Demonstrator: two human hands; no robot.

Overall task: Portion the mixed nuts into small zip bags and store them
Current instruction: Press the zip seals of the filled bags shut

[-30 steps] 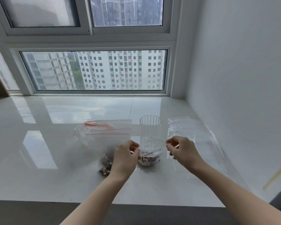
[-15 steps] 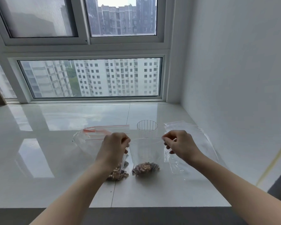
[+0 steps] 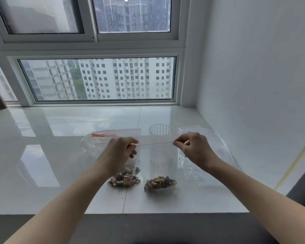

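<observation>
Head view puts me right over the bench (image 3: pixel 60 155), and it looks like the sealing step. Both hands hold a small zip bag (image 3: pixel 158 166) up by its top corners: left hand (image 3: pixel 118 152) pinches the left end of the zip strip between thumb and fingers, right hand (image 3: pixel 192 148) pinches the right end, strip pulled taut between them. A portion of nuts (image 3: pixel 159 183) sags in the bottom of it, just touching the bench. A bigger bag (image 3: pixel 102 143) with more nuts (image 3: pixel 125 177) lies behind the left hand, a clear cup (image 3: pixel 160 138) stands behind, and spare bags (image 3: pixel 206 155) lie to the right. My guess for next: run the fingers along the strip to press it closed, checking no nut is caught, then set it aside.
</observation>
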